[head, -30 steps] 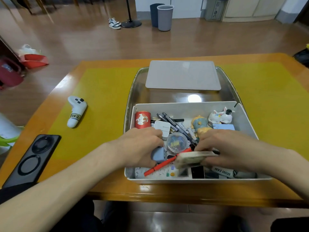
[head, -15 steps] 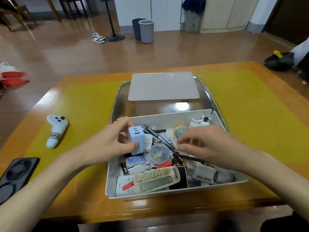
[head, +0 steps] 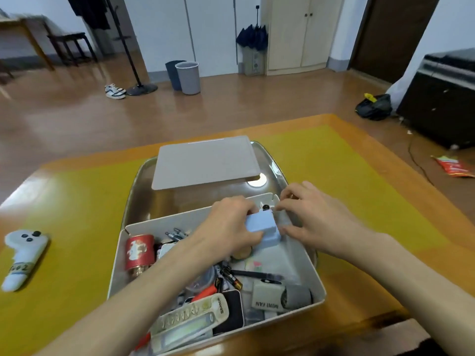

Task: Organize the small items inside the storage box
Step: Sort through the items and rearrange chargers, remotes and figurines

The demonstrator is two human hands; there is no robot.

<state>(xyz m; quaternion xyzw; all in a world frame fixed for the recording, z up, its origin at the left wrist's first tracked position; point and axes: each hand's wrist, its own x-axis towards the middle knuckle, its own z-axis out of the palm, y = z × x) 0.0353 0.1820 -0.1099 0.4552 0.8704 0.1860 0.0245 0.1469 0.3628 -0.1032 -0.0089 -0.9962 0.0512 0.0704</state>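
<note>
**Both hands at the far right corner of the storage box**

A pale blue block (head: pixel 261 223) is gripped by the left hand (head: pixel 227 226), fingers curled over its far edge and thumb under its near side. The block is held above the far right part of the storage box (head: pixel 307 255), its long axis running left to right. A second pale blue piece (head: pixel 270 238) sits just beneath it; whether the 2 are joined cannot be told. The right hand (head: pixel 312 218) is placed just beside the block, thumb touching the lower piece and fingers curled at the box's far wall; what, if anything, is pinched there is too blurred to make out. A small white figure (head: pixel 264 207) is mostly hidden between the hands.

The box lies on a metal tray (head: pixel 140 188) on the yellow-topped bench (head: pixel 347 181), its long axis pointing away from the person. Much of its middle is covered by the left forearm. Inside are seen a red can (head: pixel 139 251) at the left, a remote control (head: pixel 190 321) at the near wall, a battery (head: pixel 232 278), a black pen (head: pixel 257 274) and a grey mini fan (head: pixel 280 298) at the near right.

A grey lid (head: pixel 205 161) rests on the tray's far end. A white controller (head: pixel 21 258) lies well apart on the left.
</note>
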